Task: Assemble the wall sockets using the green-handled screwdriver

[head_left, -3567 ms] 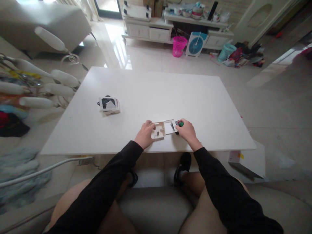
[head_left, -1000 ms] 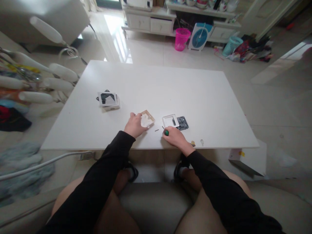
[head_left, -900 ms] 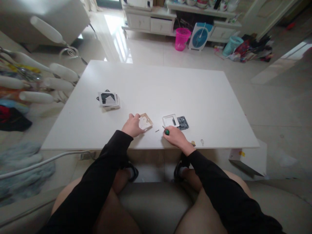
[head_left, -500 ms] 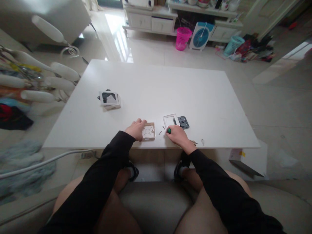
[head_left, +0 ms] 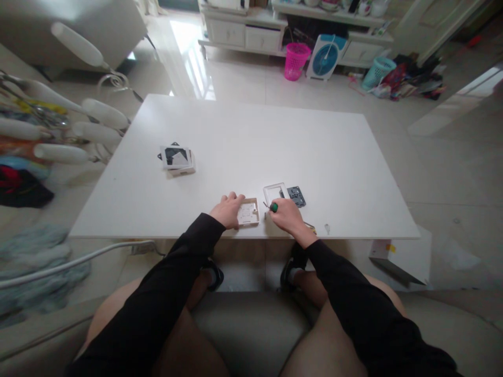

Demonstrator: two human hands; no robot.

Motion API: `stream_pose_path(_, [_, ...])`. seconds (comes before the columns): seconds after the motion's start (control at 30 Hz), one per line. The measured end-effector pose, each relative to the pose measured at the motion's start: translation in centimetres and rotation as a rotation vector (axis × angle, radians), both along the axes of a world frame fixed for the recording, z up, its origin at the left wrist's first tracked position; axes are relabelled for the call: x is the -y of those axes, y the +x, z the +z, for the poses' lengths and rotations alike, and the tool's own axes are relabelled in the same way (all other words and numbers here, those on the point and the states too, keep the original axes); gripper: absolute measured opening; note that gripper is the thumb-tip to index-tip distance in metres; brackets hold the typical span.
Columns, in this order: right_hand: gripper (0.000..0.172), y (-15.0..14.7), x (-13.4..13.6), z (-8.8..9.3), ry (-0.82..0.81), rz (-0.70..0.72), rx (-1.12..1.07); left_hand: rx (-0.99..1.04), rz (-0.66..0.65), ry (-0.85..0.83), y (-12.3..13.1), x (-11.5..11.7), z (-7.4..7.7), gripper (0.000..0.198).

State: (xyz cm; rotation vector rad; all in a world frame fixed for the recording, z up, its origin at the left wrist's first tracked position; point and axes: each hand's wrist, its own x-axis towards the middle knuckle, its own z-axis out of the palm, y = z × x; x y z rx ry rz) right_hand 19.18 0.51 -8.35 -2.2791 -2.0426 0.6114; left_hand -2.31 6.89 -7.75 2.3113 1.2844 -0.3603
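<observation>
My left hand [head_left: 228,210] grips the left side of a shallow, open-topped white square box [head_left: 248,212] standing on the table, its fingers over the far edge. My right hand [head_left: 287,213] is closed around a screwdriver; only the green end of its handle [head_left: 274,207] shows clearly, and the shaft is mostly hidden. Between the box and my right hand is a small screw [head_left: 265,215], apparently near the screwdriver's tip; whether they touch I cannot tell. Beyond my right hand lie a white square frame [head_left: 274,193] and a dark grey plate [head_left: 296,196] with cut-outs.
A white table [head_left: 251,141] spreads before me. At its left lies a stack of similar plates and a box [head_left: 177,159]. A tiny clear bag [head_left: 327,229] rests near the front edge. A pink basket [head_left: 295,62] and a blue fan [head_left: 326,57] stand on the floor beyond.
My left hand has slid the white box to the right, closer to my right hand. The screwdriver and right hand have shifted only slightly, and one screw now appears more upright.
</observation>
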Motion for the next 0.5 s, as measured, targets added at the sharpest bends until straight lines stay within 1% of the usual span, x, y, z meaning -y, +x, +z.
stream_pose_path(0.17, [0.019, 0.15, -0.04, 0.1, 0.028, -0.024, -0.015, -0.01, -0.007, -0.002, 0.14, 0.12, 0.02, 0.092])
stream_pose_path(0.37, [0.021, 0.2, 0.01, 0.14, 0.021, -0.019, -0.016, 0.015, -0.008, 0.019, 0.31, 0.24, -0.07, 0.089])
stream_pose_path(0.5, [0.022, 0.16, 0.08, -0.02, -0.012, -0.017, -0.009, 0.064, -0.022, 0.013, 0.45, 0.27, -0.2, 0.089])
